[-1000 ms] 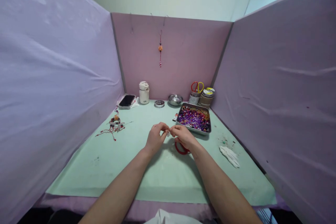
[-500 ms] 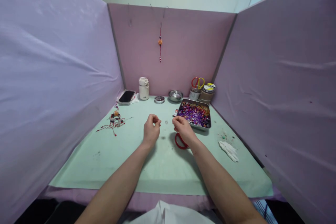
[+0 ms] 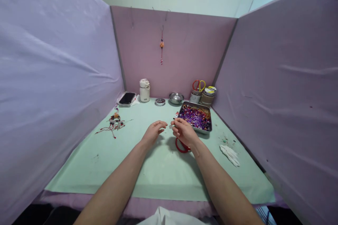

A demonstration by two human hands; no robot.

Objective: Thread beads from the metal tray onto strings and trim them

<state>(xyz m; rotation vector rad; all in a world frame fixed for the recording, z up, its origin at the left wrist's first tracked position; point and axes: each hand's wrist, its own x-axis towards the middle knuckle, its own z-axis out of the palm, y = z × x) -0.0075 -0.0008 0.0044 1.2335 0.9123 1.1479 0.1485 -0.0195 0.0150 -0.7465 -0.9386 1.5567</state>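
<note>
My left hand [image 3: 155, 131] is over the middle of the green cloth [image 3: 163, 168], fingers bent and pointing right, with the thumb apart beneath them; nothing shows in it. Close to its right, my right hand [image 3: 183, 130] is closed in a pinch at the near left corner of the metal tray of beads [image 3: 196, 116]. What its fingertips hold is too small to make out. A few tiny clear pieces [image 3: 170, 126] show between the hands. Red-handled scissors [image 3: 181, 146] lie partly under my right hand.
Beaded red cords [image 3: 114, 123] lie at the left, near a phone [image 3: 127, 98]. Along the back are a white bottle [image 3: 144, 90], a small round case [image 3: 160, 102], a metal bowl [image 3: 176, 98] and jars [image 3: 207, 96]. A white glove [image 3: 229, 155] lies at right.
My left hand has moved right, its fingers reaching toward my right hand and opening a little. My right hand has turned slightly, and its lower fingers show more.
</note>
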